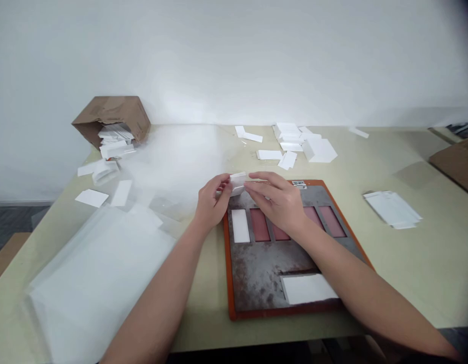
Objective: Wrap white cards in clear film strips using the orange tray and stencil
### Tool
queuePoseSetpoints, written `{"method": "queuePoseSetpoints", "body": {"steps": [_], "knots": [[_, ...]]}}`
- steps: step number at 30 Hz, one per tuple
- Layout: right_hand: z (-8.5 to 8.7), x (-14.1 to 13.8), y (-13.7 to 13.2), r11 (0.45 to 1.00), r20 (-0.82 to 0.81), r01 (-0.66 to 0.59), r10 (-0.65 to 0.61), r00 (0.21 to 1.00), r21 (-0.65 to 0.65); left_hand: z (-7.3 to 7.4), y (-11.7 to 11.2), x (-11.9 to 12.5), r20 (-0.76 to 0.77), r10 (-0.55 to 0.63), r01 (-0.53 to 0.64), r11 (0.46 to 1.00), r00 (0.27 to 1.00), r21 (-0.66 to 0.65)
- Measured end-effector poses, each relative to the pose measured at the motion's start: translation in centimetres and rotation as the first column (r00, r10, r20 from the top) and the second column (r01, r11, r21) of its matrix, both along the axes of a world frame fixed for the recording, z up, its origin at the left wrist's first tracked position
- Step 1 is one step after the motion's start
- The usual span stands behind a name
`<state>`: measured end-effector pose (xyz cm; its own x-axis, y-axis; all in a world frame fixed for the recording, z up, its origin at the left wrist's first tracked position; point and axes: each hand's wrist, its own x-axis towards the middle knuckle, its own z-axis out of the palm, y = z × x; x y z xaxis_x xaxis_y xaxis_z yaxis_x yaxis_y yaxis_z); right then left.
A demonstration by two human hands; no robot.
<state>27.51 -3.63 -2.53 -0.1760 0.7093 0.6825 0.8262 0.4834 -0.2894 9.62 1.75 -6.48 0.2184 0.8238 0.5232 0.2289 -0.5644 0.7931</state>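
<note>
Over the eleven o'clock corner of an orange-framed steel plate, the left hand and right hand pinch a small folded white card between them, apparently to keep its fold closed, though fingers partly hide it.

The left hand and the right hand pinch one small white folded paper card between their fingers. Just below the fingers lies a rusty grey metal plate with an orange frame and pink rectangular windows. Beyond the fingers, loose white paper cards lie on the pale table.
</note>
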Motion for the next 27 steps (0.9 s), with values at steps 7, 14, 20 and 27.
{"method": "queuePoseSetpoints", "body": {"steps": [7,14,20,27], "knots": [[1.0,0.7,0.4,0.986,-0.09,-0.142,0.134,0.987,-0.09,-0.3,0.2,0.0,-0.005,0.022,-0.022,0.999,1.0,0.023],[4.6,4.3,-0.4,0.8,-0.427,-0.142,-0.153,0.891,-0.583,-0.2,0.1,0.1,-0.021,0.053,-0.052,0.998,0.998,0.019],[1.9,5.1,-0.7,0.561,-0.657,-0.404,-0.377,0.652,-0.723,-0.2,0.1,0.2,-0.029,0.059,-0.058,0.998,0.998,0.03],[1.4,4.3,-0.7,0.441,-0.627,-0.465,-0.369,0.686,-0.768,-0.2,0.3,0.1,-0.028,0.063,-0.063,0.998,0.998,0.02]]}}
